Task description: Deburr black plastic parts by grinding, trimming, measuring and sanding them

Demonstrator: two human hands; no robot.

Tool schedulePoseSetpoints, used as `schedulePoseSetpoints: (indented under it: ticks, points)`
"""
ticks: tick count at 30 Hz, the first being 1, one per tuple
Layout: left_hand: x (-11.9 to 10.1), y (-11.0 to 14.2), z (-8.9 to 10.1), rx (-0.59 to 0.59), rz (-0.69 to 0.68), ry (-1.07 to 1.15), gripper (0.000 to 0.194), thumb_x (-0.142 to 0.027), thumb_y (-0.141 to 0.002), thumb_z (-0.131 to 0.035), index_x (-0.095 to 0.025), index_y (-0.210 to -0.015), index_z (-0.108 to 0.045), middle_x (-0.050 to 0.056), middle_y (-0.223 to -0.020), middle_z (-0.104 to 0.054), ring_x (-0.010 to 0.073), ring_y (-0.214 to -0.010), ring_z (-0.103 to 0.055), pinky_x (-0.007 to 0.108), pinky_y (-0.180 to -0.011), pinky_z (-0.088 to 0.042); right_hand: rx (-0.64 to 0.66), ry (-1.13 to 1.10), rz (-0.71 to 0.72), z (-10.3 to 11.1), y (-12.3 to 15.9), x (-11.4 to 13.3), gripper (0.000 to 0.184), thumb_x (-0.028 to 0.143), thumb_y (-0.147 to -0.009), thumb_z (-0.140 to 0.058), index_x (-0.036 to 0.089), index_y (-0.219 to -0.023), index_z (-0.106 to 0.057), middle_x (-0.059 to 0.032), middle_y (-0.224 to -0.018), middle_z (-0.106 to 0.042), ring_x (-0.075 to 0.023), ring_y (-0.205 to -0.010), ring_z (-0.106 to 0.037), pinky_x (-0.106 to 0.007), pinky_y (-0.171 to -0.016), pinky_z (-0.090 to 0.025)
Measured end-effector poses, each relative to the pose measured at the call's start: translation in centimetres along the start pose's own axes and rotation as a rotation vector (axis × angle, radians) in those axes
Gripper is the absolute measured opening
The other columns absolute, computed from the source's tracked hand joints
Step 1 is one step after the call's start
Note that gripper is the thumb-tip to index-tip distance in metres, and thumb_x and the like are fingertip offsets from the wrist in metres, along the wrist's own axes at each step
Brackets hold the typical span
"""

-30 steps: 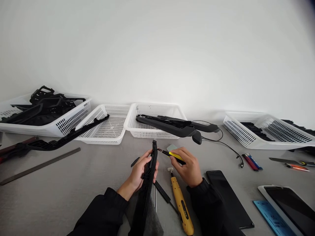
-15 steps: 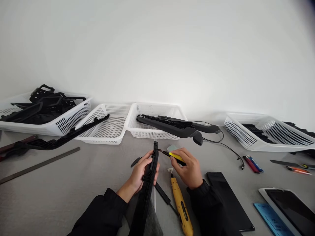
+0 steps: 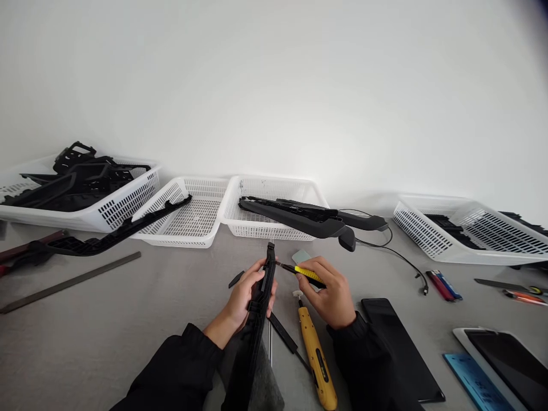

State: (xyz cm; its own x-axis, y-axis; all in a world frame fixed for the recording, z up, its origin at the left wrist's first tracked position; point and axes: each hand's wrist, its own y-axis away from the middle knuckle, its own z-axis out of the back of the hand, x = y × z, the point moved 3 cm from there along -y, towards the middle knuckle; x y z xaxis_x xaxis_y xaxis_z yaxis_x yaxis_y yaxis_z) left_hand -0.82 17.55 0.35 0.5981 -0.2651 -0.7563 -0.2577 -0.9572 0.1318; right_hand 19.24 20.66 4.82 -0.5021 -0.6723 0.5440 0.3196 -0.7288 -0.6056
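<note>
My left hand [image 3: 238, 299] is closed around a long black plastic trim piece [image 3: 257, 319], thumb on one side and fingertips showing on the other. The trim stands slanted, its narrow end away from me and its lower part running out of view at the bottom. In my right hand [image 3: 333, 294] is a craft knife [image 3: 306, 273] with a yellow and black handle, gripped like a pen. Its thin tip points left at the trim's edge near the far end; whether it touches is too small to tell. Beneath my right hand lies a yellow rotary tool [image 3: 315, 359] with a small white tip.
White baskets line the wall: a left one [image 3: 85, 219] heaped with black parts, two middle ones, and a right one [image 3: 423, 237]. A long trim [image 3: 98, 244] leans on one. Files, a black phone-like slab [image 3: 398, 348], lighters [image 3: 445, 286], a blue plate [image 3: 473, 379] and a cable surround me.
The camera view has shifted slightly. Both hands keep their hold on the trim and the knife, and the knife tip stays beside the trim's far end.
</note>
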Motion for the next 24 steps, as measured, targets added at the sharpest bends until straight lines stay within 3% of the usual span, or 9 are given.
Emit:
schedulePoseSetpoints:
  ticks: [4,9,13,19,24]
  points:
    - [-0.1,-0.3,0.3,-0.005,0.01,0.036,0.061,-0.051,-0.099,-0.063,-0.021,-0.151,-0.054,-0.001,-0.074,-0.067,0.0155,-0.047,-0.061,0.025,-0.041,-0.053,0.158,-0.058,0.052,-0.6,0.1,0.4,0.014,0.021,-0.103,-0.062,0.025,-0.105,-0.075,-0.0056,-0.098,-0.079,-0.0213,-0.086,-0.078,-0.032,-0.076,-0.061]
    - [-0.3,-0.1,0.0,-0.033,-0.006,0.02,0.061,-0.047,-0.097,-0.066,-0.02,-0.151,-0.056,-0.001,-0.076,-0.068,0.0156,-0.048,-0.062,0.025,-0.04,-0.052,0.083,-0.015,0.007,-0.4,0.1,0.3,0.013,0.024,-0.103,-0.063,0.025,-0.106,-0.075,-0.0056,-0.095,-0.079,-0.0215,-0.082,-0.077,-0.032,-0.072,-0.059]
    - [-0.3,0.0,-0.2,-0.097,0.003,-0.006,0.058,-0.042,-0.093,-0.068,-0.019,-0.146,-0.061,0.0,-0.082,-0.07,0.0157,-0.048,-0.065,0.025,-0.038,-0.052,0.194,-0.087,0.077,-0.5,0.2,0.8,0.013,0.019,-0.101,-0.063,0.026,-0.104,-0.074,-0.004,-0.095,-0.077,-0.0201,-0.081,-0.076,-0.031,-0.072,-0.059]
    - [-0.2,-0.1,0.0,-0.147,0.014,-0.047,0.058,-0.047,-0.09,-0.069,-0.017,-0.14,-0.062,-0.003,-0.063,-0.063,0.0181,-0.044,-0.06,0.026,-0.036,-0.049,0.139,-0.053,0.045,-0.2,0.2,0.9,0.014,0.021,-0.101,-0.063,0.026,-0.105,-0.075,-0.0052,-0.096,-0.078,-0.0215,-0.082,-0.077,-0.032,-0.072,-0.059]
    - [-0.3,-0.1,0.3,-0.218,0.029,-0.021,0.058,-0.045,-0.084,-0.077,-0.016,-0.132,-0.066,-0.002,-0.065,-0.064,0.014,-0.046,-0.054,0.023,-0.04,-0.045,0.32,-0.111,0.073,-0.4,0.1,1.5,0.012,0.022,-0.099,-0.063,0.025,-0.098,-0.074,-0.0036,-0.088,-0.076,-0.0199,-0.076,-0.073,-0.031,-0.07,-0.057]
